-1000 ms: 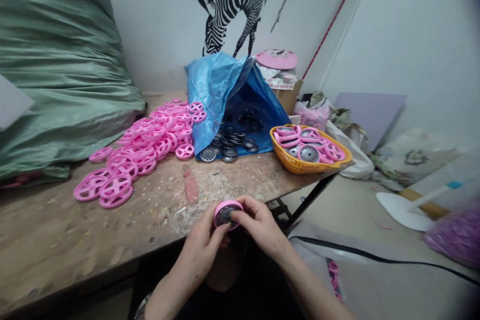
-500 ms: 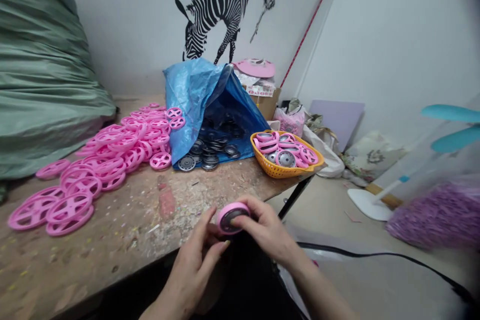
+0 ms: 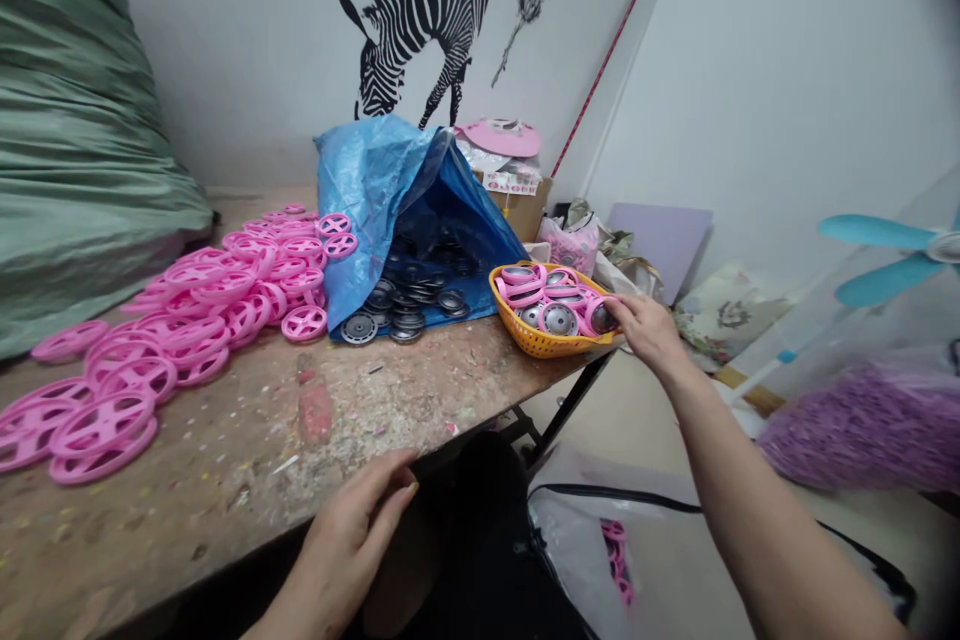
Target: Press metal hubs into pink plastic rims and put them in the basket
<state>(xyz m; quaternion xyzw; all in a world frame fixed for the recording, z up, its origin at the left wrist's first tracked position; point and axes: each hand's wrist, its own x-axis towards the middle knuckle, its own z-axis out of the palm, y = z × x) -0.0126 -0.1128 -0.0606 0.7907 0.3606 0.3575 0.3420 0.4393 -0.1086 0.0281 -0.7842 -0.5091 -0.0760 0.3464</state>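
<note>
My right hand point(image 3: 646, 332) reaches to the right end of a yellow plastic basket point(image 3: 553, 344). Its fingers and thumb pinch the edge of a pink toy wheel with a grey hubcap point(image 3: 601, 317), at the top of the basket's load. Several more pink wheels with silver-grey hubcaps point(image 3: 560, 319) fill the basket. My left hand point(image 3: 352, 532) hovers by the front edge of the table, loosely curved, thumb and fingers apart, with nothing visible in it.
Pink wheel rings point(image 3: 217, 290) lie heaped on the worn wooden table point(image 3: 247, 510). A blue plastic bag point(image 3: 360, 190) spills dark grey hubcaps point(image 3: 409, 295). Nearby are a green fabric sack point(image 3: 82, 150), a fan point(image 3: 892, 260) and a bag of purple material point(image 3: 862, 430).
My right hand has carried the pink wheel from in front of me, rightward and forward, to the basket. My left hand has let go of it and drawn slightly back left.
</note>
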